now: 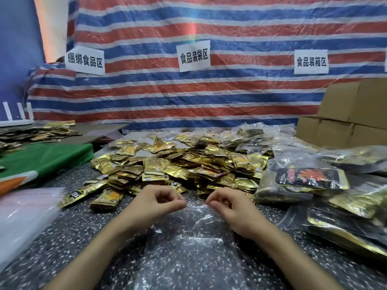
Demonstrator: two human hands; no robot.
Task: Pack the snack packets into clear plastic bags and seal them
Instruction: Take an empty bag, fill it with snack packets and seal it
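An empty clear plastic bag (188,243) lies flat on the speckled dark table (73,222) in front of me. My left hand (155,203) pinches the bag's far edge at its left corner. My right hand (230,208) pinches the same edge at the right corner. Just beyond my hands spreads a big loose heap of gold snack packets (178,164), and several of them lie apart at the front left.
Filled clear bags of packets (314,185) are piled at the right. Cardboard boxes (345,116) stand at the back right. A stack of empty clear bags (23,216) lies at the left beside a green cloth (41,160). A striped tarp with paper signs hangs behind.
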